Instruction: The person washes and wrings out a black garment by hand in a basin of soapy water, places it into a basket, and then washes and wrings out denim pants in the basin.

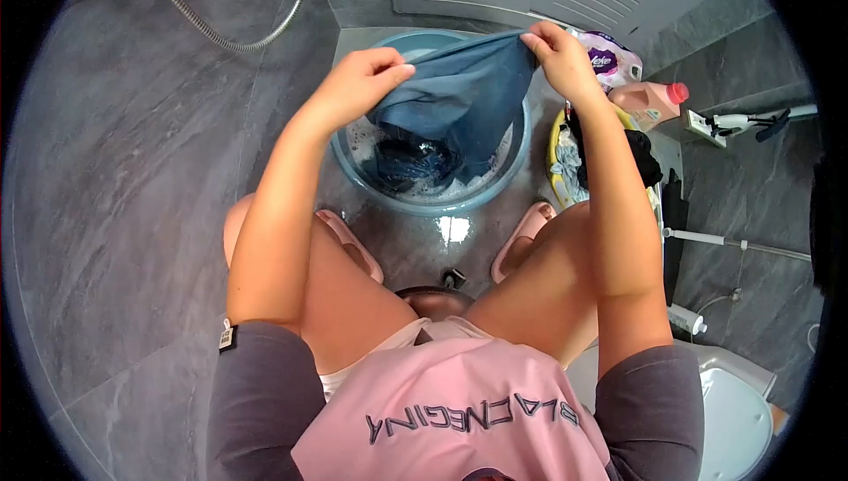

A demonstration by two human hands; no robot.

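Observation:
A wet blue piece of fabric [468,92], perhaps a garment, is stretched between my two hands above a round blue basin [446,209]. My left hand [364,85] pinches its left edge, thumb against fingers. At the upper right corner, my right hand [562,59] grips the cloth, also closed. The lower part of the fabric hangs down into the basin. Darker wet cloth [411,163] lies there in sudsy water, and folds hide where one piece ends and another starts.
Right of the basin stands a yellow-rimmed tub [555,159] with clothes, including a black item [643,159]. Behind it are a pink bottle [647,103] with a red cap and a purple-white package [609,59]. A shower hose [212,32] hangs upper left; a toilet [738,419] stands lower right.

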